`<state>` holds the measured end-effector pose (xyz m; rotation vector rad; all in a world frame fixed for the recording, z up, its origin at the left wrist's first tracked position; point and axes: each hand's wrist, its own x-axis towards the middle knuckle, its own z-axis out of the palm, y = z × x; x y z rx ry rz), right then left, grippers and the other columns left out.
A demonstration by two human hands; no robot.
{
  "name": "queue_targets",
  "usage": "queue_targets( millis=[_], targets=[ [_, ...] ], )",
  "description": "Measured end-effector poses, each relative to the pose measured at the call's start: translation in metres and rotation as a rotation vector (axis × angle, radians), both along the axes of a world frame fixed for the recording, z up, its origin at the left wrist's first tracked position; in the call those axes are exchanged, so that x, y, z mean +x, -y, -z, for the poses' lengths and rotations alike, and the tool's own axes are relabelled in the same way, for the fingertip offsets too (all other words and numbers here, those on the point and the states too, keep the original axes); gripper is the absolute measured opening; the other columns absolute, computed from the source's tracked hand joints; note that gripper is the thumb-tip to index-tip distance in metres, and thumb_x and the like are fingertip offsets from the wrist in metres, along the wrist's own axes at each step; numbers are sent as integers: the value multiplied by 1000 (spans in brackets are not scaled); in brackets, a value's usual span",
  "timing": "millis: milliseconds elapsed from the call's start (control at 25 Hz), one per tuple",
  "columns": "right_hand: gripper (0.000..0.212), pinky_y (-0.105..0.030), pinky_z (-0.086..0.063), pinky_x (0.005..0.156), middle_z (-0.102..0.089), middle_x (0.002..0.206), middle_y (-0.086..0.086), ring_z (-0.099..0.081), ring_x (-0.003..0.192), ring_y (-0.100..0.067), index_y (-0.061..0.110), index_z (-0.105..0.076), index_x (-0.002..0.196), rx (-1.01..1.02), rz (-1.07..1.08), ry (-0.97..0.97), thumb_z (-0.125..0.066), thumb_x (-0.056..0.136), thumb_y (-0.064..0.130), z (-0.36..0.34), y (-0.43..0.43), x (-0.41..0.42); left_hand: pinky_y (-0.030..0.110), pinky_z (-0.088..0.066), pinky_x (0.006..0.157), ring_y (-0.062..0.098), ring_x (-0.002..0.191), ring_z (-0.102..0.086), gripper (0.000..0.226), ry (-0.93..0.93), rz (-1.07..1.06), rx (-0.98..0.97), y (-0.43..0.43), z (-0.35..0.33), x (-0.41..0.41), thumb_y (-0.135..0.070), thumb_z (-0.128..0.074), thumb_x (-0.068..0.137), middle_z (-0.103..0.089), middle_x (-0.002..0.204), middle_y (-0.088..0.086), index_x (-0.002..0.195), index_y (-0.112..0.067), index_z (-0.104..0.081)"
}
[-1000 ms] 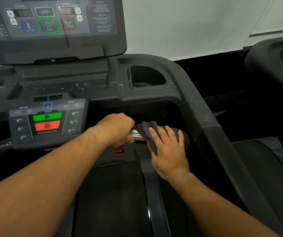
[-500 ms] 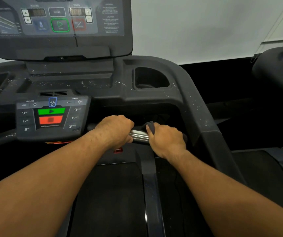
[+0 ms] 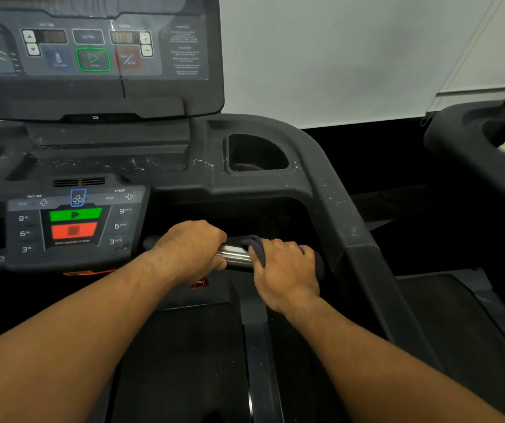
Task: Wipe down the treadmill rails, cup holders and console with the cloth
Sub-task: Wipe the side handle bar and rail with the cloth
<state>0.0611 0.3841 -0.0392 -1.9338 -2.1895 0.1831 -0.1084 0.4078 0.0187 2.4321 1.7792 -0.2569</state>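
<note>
Both hands are on the treadmill's horizontal handlebar, whose shiny metal sensor section shows between them. My left hand grips the bar just right of the lower control panel. My right hand is wrapped round the bar with a dark grey cloth under its palm; only a fold of the cloth shows. The upper console screen is at top left. The right cup holder and the right side rail carry white specks.
A neighbouring treadmill's console juts in at the right edge. The running belt lies under my forearms. A white wall stands behind, with a dark gap between the two machines.
My right hand went from lying flat on the cloth to curling round the bar with it. The head camera tilted, so the console moved down in view. My left hand kept its grip.
</note>
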Motion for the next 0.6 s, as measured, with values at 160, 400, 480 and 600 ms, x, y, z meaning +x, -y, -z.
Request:
queue_targets(
  millis=[160, 400, 480, 600],
  targets=[
    [45, -44, -44, 89, -64, 86, 4, -59, 80, -18, 26, -58, 96, -116, 52, -20, -20, 99, 51, -8, -14, -4, 27, -50, 74, 8, 83, -56, 27, 23, 78, 53, -1, 5, -9, -50, -59, 89, -59, 93, -10, 107, -29, -59],
    [23, -40, -56, 70, -65, 80, 5, -64, 70, -9, 35, -57, 100, -267, -129, -505, -38, 99, 47, -63, -10, 2, 31, -42, 103, 12, 127, -47, 91, 560, 21, -219, -30, -15, -20, -46, -82, 70, -48, 141, -8, 146, -27, -36],
    [25, -39, -55, 69, -65, 83, 6, -64, 72, -10, 36, -51, 110, -236, -173, -376, -35, 98, 51, -81, -7, 0, 31, -42, 105, 5, 127, -48, 87, 752, 91, -336, -37, -26, -18, -38, -84, 70, -51, 140, -12, 144, -30, -39],
    [30, -36, -50, 68, -58, 79, 10, -59, 70, -11, 30, -45, 105, -100, -112, -123, -31, 97, 55, -100, -9, 1, 29, -55, 85, 3, 92, -66, 37, 900, 190, -393, -43, -34, -9, -28, -78, 80, -70, 102, -10, 114, -30, -63]
  ],
)
